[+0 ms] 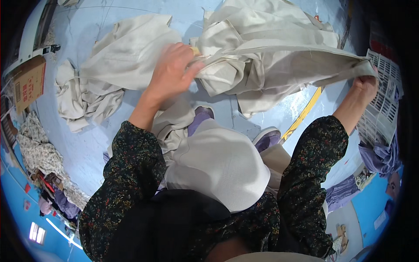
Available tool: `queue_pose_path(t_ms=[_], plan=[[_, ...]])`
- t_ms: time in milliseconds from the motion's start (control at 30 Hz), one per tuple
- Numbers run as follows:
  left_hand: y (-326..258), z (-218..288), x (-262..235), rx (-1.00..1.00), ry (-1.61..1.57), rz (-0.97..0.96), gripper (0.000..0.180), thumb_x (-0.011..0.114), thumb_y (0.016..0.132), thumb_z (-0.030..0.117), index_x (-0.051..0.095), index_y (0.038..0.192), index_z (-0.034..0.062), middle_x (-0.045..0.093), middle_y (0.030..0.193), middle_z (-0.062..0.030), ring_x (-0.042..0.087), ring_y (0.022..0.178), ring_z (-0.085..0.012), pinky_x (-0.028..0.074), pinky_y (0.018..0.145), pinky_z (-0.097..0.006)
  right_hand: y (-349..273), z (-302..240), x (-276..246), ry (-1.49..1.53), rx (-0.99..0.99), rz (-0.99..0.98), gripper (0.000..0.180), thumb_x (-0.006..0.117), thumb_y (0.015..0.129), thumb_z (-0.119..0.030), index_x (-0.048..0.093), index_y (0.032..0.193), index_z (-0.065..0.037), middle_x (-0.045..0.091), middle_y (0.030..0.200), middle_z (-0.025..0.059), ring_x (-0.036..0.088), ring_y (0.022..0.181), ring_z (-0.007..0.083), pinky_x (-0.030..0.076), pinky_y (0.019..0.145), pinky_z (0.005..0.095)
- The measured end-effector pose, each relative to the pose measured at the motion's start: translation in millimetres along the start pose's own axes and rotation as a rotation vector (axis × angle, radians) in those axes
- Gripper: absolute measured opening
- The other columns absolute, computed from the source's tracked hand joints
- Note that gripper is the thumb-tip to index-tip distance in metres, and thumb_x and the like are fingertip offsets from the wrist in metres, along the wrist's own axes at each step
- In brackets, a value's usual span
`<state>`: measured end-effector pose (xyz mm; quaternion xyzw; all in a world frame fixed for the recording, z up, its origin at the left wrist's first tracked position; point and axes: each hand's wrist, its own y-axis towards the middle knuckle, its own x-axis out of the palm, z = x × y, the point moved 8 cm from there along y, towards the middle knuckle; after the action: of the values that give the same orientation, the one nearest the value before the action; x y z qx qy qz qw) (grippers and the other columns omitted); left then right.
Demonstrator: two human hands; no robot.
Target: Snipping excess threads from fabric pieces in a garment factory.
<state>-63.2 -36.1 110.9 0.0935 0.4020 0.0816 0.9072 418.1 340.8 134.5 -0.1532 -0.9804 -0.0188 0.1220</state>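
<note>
A long strip of beige cloth [301, 54] stretches across the front of me, its right end folded over in my right hand [366, 87], whose fingers are closed on it. My left hand [172, 70], partly blurred, is by the strip's left end with its fingers curled and its thumb pointing right. Something small and yellow [195, 50] shows at its fingertips; its kind is unclear. Behind the left hand lies a pale beige cloth piece [131, 52], running down to a crumpled heap [89, 100]. More beige cloth [266, 22] is bunched beyond the strip.
My purple shoes [267, 139] stand on the light blue floor [148, 118], which has a yellow line [303, 112]. A white plastic crate [384, 109] is at the right, purple cloth [382, 153] beside it. A cardboard box [29, 85] and floral cloth [41, 144] are at the left.
</note>
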Motion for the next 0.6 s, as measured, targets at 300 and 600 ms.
queue_pose_path(t_ms=[300,600], plan=[[-12.4,-28.4,8.2,-0.217,-0.009,-0.029,0.017,0.058,0.094,0.015,0.056,0.083,0.0021,0.053,0.076,-0.0131,0.051,0.076,-0.0328,0.037,0.076,-0.042,-288.7,62.7,172.4,-0.405,0.451,-0.510,0.034,0.055,0.098,-0.038,0.066,0.089,-0.007,0.041,0.060,-0.0089,0.030,0.051,0.0020,0.020,0.046,0.0214],[-16.0,-18.4,6.8,-0.192,-0.008,-0.004,0.014,0.058,0.093,0.013,0.057,0.085,0.0021,0.053,0.077,-0.0114,0.052,0.076,-0.0299,0.037,0.078,-0.040,-413.4,158.1,203.6,-0.382,0.972,-0.805,0.040,0.052,0.100,-0.042,0.062,0.079,-0.010,0.040,0.056,-0.0074,0.027,0.047,0.0035,0.018,0.044,0.0231]])
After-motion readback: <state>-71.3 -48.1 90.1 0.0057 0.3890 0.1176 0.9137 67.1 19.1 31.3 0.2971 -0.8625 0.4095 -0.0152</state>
